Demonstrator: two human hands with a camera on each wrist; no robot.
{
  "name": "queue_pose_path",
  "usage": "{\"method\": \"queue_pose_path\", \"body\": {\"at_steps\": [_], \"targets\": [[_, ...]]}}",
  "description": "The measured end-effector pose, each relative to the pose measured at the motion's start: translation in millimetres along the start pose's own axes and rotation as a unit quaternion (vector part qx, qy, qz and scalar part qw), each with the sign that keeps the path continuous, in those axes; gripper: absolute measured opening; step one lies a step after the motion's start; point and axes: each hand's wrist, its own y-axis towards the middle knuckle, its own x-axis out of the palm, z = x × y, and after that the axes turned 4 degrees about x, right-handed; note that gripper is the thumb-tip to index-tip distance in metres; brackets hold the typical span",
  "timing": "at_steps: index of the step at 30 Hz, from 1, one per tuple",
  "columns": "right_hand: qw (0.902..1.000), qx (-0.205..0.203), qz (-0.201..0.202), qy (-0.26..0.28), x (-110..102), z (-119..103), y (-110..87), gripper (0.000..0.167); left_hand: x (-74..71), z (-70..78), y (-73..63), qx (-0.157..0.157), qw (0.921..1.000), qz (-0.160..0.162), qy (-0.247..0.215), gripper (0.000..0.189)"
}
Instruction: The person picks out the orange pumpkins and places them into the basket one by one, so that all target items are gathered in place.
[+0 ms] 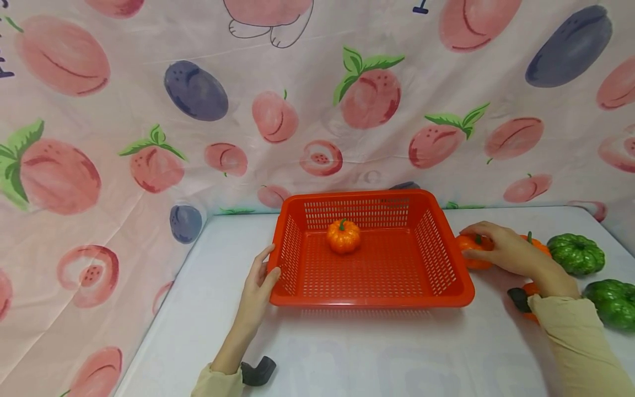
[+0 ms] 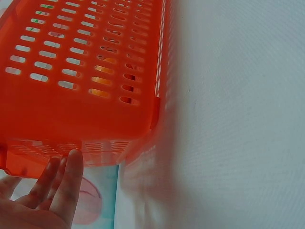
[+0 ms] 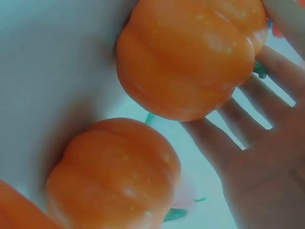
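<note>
An orange-red plastic basket (image 1: pixel 372 301) with slotted walls holds a small orange pumpkin (image 1: pixel 343 238) near its back left. At the basket's left wall is my left hand (image 1: pixel 256 285), its fairly straight fingers (image 2: pixel 66 186) touching the plastic. Beyond the basket's right side, my right hand (image 1: pixel 511 251) grips another orange pumpkin (image 1: pixel 478 264), thumb on one side and fingers on the other. The right wrist view shows this ribbed pumpkin (image 3: pixel 190 57) close up, with its green stem toward the palm. A further orange pumpkin (image 3: pixel 114 176) sits beside it, apart from the fingers.
Behind my right hand and forearm, orange pumpkins (image 1: pixel 539 246) are partly hidden. Two green pumpkins (image 1: pixel 575 253) stand at the far right. A fruit-print cloth (image 1: pixel 367 154) hangs behind the white table (image 1: pixel 347 353). Black curved pieces (image 1: pixel 259 371) sit by both wrists.
</note>
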Motion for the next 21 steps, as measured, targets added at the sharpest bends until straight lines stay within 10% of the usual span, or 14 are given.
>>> {"method": "queue_pose_path", "body": {"at_steps": [21], "targets": [[0.9994, -0.014, 0.02, -0.025, -5.1, -4.0, 0.5, 0.05, 0.1, -0.4, -0.2, 0.003, 1.0, 0.001, -0.003, 0.052]]}}
